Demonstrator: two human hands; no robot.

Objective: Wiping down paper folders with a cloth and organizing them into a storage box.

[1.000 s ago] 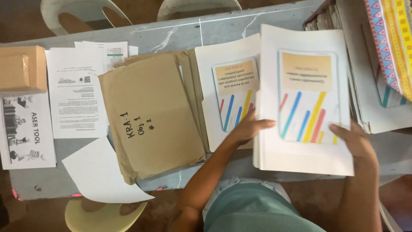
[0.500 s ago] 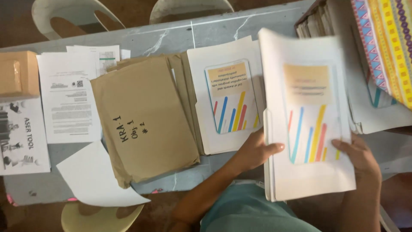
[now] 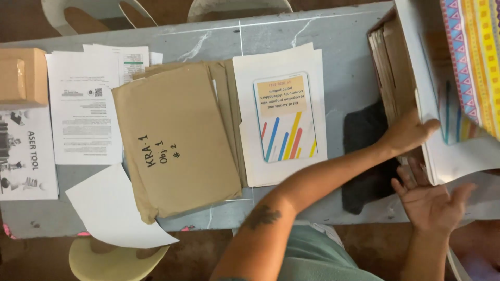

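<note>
My left hand [image 3: 411, 132] reaches to the right across the grey table [image 3: 338, 57] and grips the edge of a thick white paper stack [image 3: 458, 156] with a coloured-stripe cover, which is tilted up off the table. Just below that stack, my right hand [image 3: 432, 203] is spread with its palm up and holds nothing. A dark cloth [image 3: 367, 156] lies on the table under my left wrist. In the middle of the table lies a second white bundle [image 3: 284, 119] with the same kind of striped card. A stack of brown envelopes [image 3: 174, 140] with handwriting on top lies left of it.
Brown folders [image 3: 388, 67] stand on edge at the right, beside a bright patterned cover [image 3: 471, 52]. Printed sheets [image 3: 83, 109] and a cardboard box [image 3: 21, 75] lie at the left. A blank sheet [image 3: 112, 208] overhangs the near edge. Plastic chairs [image 3: 112, 260] stand around.
The striped-cover stack has moved right and tipped up on edge, which uncovered the dark cloth. My left hand followed it right. My right hand came off it and opened below it.
</note>
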